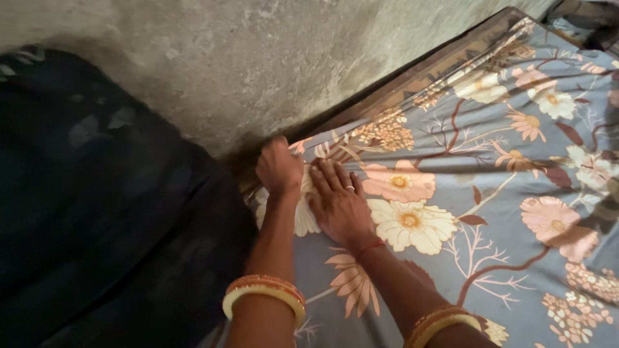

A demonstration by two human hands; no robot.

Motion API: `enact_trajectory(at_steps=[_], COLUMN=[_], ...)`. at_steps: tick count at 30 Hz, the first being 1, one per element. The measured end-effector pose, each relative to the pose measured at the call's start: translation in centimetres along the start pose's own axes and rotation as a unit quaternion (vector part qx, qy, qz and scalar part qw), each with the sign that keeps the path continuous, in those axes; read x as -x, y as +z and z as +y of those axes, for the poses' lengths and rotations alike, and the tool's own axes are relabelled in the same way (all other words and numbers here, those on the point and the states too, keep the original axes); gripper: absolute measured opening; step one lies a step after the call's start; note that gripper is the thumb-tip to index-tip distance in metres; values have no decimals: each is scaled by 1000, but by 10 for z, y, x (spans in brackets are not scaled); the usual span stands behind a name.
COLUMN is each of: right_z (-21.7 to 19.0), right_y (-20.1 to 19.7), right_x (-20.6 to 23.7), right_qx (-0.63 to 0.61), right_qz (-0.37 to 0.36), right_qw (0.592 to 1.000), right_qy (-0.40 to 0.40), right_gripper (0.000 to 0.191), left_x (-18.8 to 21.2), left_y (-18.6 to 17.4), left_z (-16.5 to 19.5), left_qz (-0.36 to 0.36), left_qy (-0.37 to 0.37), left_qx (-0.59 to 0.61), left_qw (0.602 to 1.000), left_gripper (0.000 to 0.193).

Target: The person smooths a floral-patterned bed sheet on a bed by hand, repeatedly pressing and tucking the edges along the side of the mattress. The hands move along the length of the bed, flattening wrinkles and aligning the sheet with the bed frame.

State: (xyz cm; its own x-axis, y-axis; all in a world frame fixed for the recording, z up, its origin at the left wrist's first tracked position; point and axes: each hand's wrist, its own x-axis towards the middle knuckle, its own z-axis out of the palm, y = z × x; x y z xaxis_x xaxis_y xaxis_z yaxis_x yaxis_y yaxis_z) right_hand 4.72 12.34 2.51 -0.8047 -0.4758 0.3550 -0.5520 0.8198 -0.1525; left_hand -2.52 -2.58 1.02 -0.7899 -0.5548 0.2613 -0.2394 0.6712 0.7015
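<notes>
A blue-grey bed sheet [490, 212] printed with pink and cream flowers covers a mattress on the right. My left hand [278, 166] is closed at the sheet's corner, by the wall, gripping or pushing the cloth edge down. Just to its right, my right hand [338, 203] lies flat, palm down, fingers together, pressing on the sheet. A ring is on one finger. Both wrists wear orange and yellow bangles. The sheet's very edge under the left hand is hidden.
A rough grey concrete wall [258, 58] runs behind the bed. A dark brown bed frame edge [419, 67] shows along the wall. A large dark blue-black cloth mass [97, 206] fills the left side, touching the bed corner.
</notes>
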Motion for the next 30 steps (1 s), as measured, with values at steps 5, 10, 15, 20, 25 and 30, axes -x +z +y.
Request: enact_trajectory(at_steps=[5,10,15,20,25,30], right_z=[9,16,26,34,31,25], right_y=[-10,-11,-3,1,-1,-1], right_x=[-14,-26,-28,-27,-25,-23], right_qx=[7,18,24,99,33,27], right_qz=[-35,-39,-53,-43,-27,-41], right_qw=[999,998,998,993,997,998], right_qy=[-34,-43,-38,-53,-65,-43], right_gripper=[62,63,63,63,60,54], left_x=[-12,-20,-25,20,157,171], left_y=[5,21,26,-11,-63,-63], left_z=[-14,-32,-26,17,20,0], left_qz=[5,1,24,99,-95,-92], left_qy=[65,137,206,273,164,230], left_qx=[-67,-110,-172,-107,102,22], left_qw=[996,984,963,951,977,968], left_gripper=[13,9,18,47,71,57])
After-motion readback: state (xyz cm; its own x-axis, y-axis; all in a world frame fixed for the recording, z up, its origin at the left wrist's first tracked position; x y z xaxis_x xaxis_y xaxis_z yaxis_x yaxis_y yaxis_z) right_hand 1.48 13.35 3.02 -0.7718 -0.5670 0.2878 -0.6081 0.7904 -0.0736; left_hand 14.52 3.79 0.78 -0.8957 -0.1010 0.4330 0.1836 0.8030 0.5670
